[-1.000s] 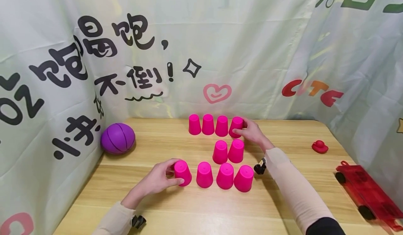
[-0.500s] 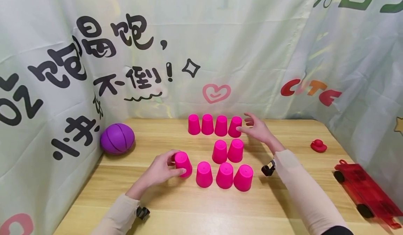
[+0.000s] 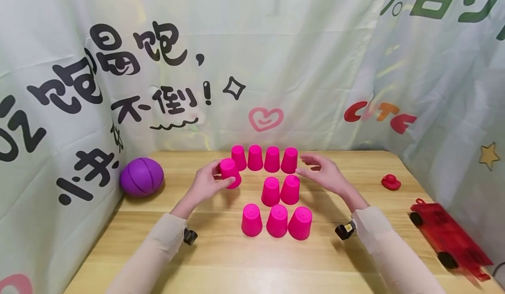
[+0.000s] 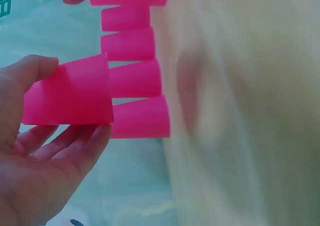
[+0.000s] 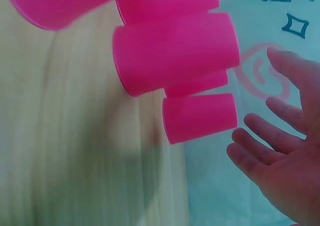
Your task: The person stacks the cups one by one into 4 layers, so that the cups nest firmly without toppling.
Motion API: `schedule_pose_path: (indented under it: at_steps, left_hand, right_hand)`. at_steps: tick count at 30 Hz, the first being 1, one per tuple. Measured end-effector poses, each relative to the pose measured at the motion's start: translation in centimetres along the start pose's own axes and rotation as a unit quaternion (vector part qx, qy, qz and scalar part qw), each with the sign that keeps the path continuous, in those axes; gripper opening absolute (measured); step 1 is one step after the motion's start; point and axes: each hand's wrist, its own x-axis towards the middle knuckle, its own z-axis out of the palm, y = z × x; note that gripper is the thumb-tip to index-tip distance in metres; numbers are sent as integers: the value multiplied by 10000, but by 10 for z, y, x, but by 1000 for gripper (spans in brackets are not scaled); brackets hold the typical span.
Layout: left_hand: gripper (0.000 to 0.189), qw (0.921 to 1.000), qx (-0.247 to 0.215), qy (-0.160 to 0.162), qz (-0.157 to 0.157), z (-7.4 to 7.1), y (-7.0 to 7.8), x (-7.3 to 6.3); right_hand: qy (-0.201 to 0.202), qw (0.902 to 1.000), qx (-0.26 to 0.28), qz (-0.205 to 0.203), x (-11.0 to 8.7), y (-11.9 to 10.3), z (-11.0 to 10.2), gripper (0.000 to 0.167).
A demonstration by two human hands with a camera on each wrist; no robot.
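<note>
Left hand (image 3: pixel 205 184) grips one pink cup (image 3: pixel 229 173), thumb on one side, fingers wrapped along the other; the cup is upside down, tilted a little, held just off the tabletop (image 3: pixel 221 263). The left wrist view confirms it: the cup (image 4: pixel 67 93) sits between thumb and fingers (image 4: pixel 75 143), with the back row just beyond the fingertips.

Back row of four cups (image 3: pixel 264 158) stands upside down directly ahead of the held cup, its leftmost cup almost touching it. Whether they touch: cannot tell.

Right hand (image 3: pixel 321 175) holds nothing. Fingers straight and spread, palm turned inward, fingertips just beside the rightmost back-row cup (image 3: pixel 289 160) but apart from it. Right wrist view agrees: open palm (image 5: pixel 285 171), a gap between fingertips and the nearest cup (image 5: pixel 200 117).

Between the two hands, slightly nearer the person: a pair of cups (image 3: pixel 281 190) side by side. Nearer still, between the forearms: a row of three cups (image 3: pixel 277 221).

Beyond the left hand, against the cloth backdrop (image 3: pixel 276 57): purple ball (image 3: pixel 141 176). Well out past the right hand: small red toy (image 3: pixel 390 182); near the right forearm, a red toy car (image 3: pixel 449 237).
</note>
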Motion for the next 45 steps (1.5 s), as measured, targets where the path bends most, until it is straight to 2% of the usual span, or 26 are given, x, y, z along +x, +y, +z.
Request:
schedule_pose_path:
  at_steps: [5, 12, 21, 30, 39, 45]
  left_hand:
    - [57, 9995, 132, 147, 229, 0, 7, 22]
    - [55, 9993, 220, 155, 275, 1, 18, 48]
    - [50, 9987, 265, 251, 357, 5, 31, 77]
    - [54, 9989, 350, 303, 87, 9, 37, 92]
    - [61, 9984, 337, 349, -281, 15, 30, 108]
    - [62, 9979, 343, 395, -379, 17, 26, 115]
  right_hand:
    - [-188, 9995, 203, -161, -13, -6, 6, 62]
    - [-487, 9986, 172, -114, -24, -8, 17, 62]
    - [-448, 9982, 163, -358, -27, -3, 32, 58]
    - [-409, 9987, 98, -299, -26, -1, 36, 57]
    - [-405, 9987, 242, -202, -27, -1, 38, 51]
    - [-412, 9983, 347, -224, -28, -1, 39, 50]
